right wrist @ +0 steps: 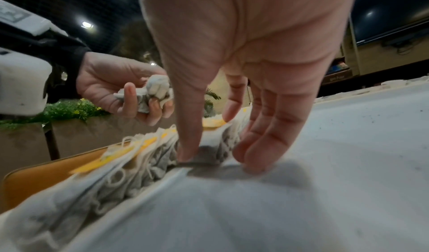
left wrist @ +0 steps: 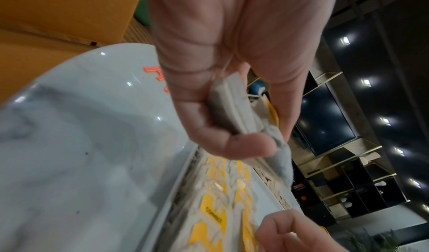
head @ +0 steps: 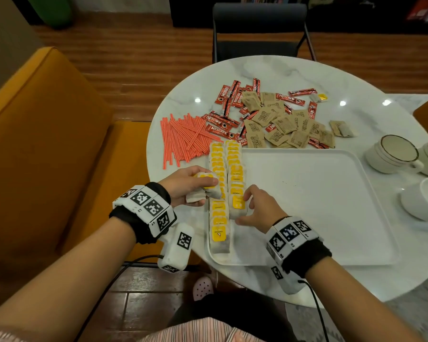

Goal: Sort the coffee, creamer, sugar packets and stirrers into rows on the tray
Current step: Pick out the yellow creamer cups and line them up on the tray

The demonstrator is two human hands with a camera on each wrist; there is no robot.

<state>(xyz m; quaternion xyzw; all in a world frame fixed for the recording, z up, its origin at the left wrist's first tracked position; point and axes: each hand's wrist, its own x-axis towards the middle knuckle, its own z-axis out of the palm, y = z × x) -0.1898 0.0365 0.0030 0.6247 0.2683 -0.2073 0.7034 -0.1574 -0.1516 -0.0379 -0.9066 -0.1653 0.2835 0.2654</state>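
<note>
left hand (head: 183,185): bare, black wristband behind the fingers, white blocks with black square markers, black cable | right hand (head: 261,209): same band, blocks, cable | lap: pink striped cloth | foot: pink perforated clog

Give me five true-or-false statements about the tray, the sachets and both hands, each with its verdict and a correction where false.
1. The left hand grips a bunch of yellow-tagged bags. True.
2. The red coffee sticks lie in a row on the tray. False: they lie scattered on the table beyond the tray.
3. Two rows of yellow-tagged bags run along the tray's left edge. True.
4. The right hand is lifting a striped stirrer. False: its fingers rest at the near end of the right-hand row; the stirrers lie on the table.
5. The brown sugar packets are stacked in a cup. False: they lie loose on the table.
</note>
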